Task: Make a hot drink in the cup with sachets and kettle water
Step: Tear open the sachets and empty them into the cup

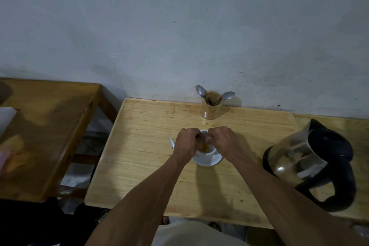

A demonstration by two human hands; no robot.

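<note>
A white cup [208, 152] stands on a white saucer [207, 161] in the middle of the light wooden table [143, 166]. Orange-brown powder [265, 147] does not show elsewhere; it lies only inside the cup. My left hand [186, 143] and my right hand [223, 139] are closed side by side right above the cup's rim, pinching a small sachet [202, 136] that is almost wholly hidden by the fingers. A steel kettle [305, 158] with a black handle stands to the right.
A wooden holder [211, 110] with two spoons stands at the back by the wall. A small white item [172, 143] lies just left of the saucer. A second, darker wooden table [50, 130] stands to the left across a gap.
</note>
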